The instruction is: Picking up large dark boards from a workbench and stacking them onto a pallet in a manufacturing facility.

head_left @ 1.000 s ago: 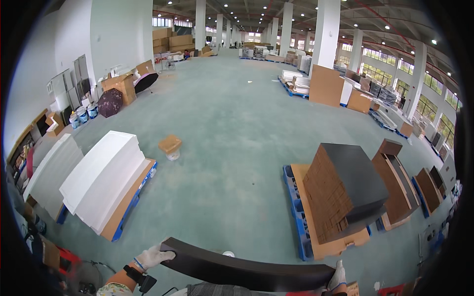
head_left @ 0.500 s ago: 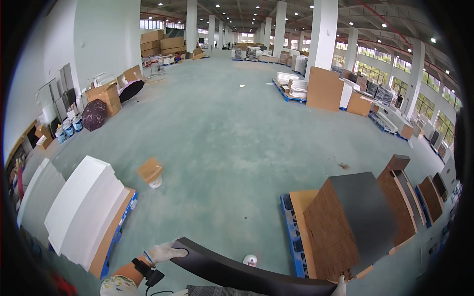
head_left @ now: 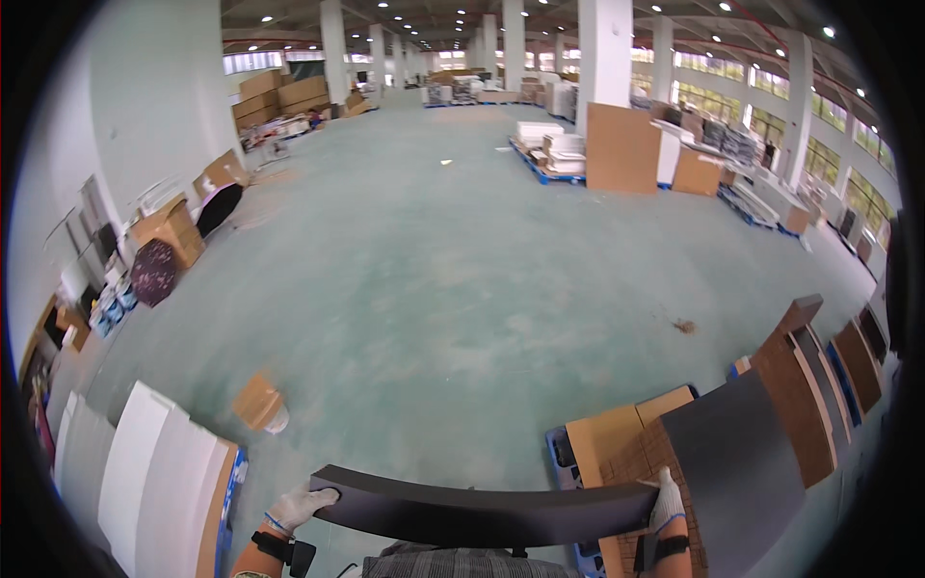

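Note:
A long dark panel [head_left: 482, 515] lies crosswise in front of my body, its near-level length curved by the lens. My left hand [head_left: 297, 507], in a white glove, is closed round the panel's left end, thumb on its face. At the right end my right hand [head_left: 667, 503], also gloved, grips the panel with its fingertips pointing up along the edge. Just right of that hand stands a stack of brown and dark grey boards [head_left: 737, 453] on a blue pallet [head_left: 561, 453] with cardboard on it.
White panels [head_left: 159, 462] stand on a pallet at the lower left. A cardboard-topped bucket [head_left: 262, 403] sits on the green floor [head_left: 424, 289] near them. Cartons [head_left: 171, 231] and a dark umbrella [head_left: 154, 273] line the left wall. Loaded pallets [head_left: 549, 159] stand beside the columns ahead.
The panel has come up and levelled, its right end rising with my right hand, which now shows fully. The view has shifted, so the bucket and white panels sit lower and further left.

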`<state>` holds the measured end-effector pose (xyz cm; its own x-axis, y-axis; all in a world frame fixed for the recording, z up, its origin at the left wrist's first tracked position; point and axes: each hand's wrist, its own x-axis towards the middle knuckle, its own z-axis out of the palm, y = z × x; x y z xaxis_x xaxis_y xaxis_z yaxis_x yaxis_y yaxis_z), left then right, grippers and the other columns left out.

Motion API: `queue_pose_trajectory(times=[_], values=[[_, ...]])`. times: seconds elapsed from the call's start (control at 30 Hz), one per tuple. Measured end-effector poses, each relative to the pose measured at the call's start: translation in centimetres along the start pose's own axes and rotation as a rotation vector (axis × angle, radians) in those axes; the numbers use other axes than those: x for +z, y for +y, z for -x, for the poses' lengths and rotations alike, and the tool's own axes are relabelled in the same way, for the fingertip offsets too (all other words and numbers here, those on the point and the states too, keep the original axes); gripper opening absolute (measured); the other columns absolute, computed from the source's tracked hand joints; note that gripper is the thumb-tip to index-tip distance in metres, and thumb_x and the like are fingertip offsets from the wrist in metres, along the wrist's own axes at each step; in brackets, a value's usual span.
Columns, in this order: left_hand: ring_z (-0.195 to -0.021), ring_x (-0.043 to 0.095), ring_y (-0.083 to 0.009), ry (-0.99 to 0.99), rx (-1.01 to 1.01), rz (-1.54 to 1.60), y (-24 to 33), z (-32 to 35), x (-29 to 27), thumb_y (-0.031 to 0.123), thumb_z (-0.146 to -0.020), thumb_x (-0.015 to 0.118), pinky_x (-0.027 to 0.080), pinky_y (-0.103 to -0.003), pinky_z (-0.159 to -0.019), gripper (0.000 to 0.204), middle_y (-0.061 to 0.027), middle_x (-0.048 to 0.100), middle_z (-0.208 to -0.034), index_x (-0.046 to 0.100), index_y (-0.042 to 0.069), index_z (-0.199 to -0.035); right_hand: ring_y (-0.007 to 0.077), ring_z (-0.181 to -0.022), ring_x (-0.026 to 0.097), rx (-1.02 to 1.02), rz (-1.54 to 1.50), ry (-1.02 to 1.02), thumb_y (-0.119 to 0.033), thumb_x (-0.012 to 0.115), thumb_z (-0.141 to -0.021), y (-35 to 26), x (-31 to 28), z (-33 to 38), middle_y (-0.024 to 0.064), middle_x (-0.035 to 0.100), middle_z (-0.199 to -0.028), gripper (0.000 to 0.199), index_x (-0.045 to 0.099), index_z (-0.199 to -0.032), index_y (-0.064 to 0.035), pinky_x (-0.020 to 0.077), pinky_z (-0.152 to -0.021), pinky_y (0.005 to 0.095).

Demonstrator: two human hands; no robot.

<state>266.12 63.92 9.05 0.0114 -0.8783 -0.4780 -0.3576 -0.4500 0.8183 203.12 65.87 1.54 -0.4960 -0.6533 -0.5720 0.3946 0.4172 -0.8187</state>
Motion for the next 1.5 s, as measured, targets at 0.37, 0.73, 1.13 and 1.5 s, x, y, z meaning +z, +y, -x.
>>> queue_pose_trajectory(times=[0.37,0.73,1.13,1.5], values=[[-0.074,0.059,-0.0114,-0.041,0.209,-0.170,21.0,-34.7,0.2,0.028,-0.081,0.066,0.048,-0.026,-0.067,0.039,-0.0053,0.063,-0.084,0.061,-0.004,-0.101,0.0152,-0.047,0.052,0.064,-0.127,0.262,-0.051,0.041,-0.093,-10.0,10.7,-14.1,0.0077,0.063,-0.067,0.060,0.068,-0.093,0.0021,0.0412,-0.042,0.0300],[-0.068,0.056,-0.0111,-0.269,0.276,-0.334,42.2,-61.9,16.8,0.026,-0.079,0.067,0.047,-0.027,-0.065,0.038,-0.0040,0.063,-0.078,0.062,-0.002,-0.104,0.0243,-0.057,0.062,0.126,-0.498,0.526,-0.049,0.046,-0.093,-17.8,9.8,-31.1,0.0121,0.065,-0.076,0.050,0.062,-0.102,-0.0026,0.0521,-0.059,0.0344],[-0.075,0.061,-0.0112,-0.384,0.262,-0.461,66.5,-82.2,38.2,0.030,-0.078,0.070,0.048,-0.027,-0.071,0.040,-0.0062,0.067,-0.082,0.064,-0.001,-0.103,0.0186,-0.056,0.056,0.124,-0.522,0.723,-0.045,0.049,-0.091,-35.3,7.9,-52.3,0.0058,0.060,-0.074,0.037,0.059,-0.093,-0.0093,0.0449,-0.049,0.0361],[-0.081,0.059,-0.0140,-0.936,0.466,-0.923,90.4,-96.1,73.0,0.053,-0.082,0.060,0.046,-0.028,-0.074,0.054,-0.0048,0.066,-0.091,0.064,0.004,-0.104,0.0337,-0.076,0.065,0.037,-0.917,0.972,-0.059,0.040,-0.090,-42.5,-0.9,-60.9,0.0199,0.066,-0.091,0.070,0.063,-0.099,0.0069,0.0534,-0.075,0.0472]])
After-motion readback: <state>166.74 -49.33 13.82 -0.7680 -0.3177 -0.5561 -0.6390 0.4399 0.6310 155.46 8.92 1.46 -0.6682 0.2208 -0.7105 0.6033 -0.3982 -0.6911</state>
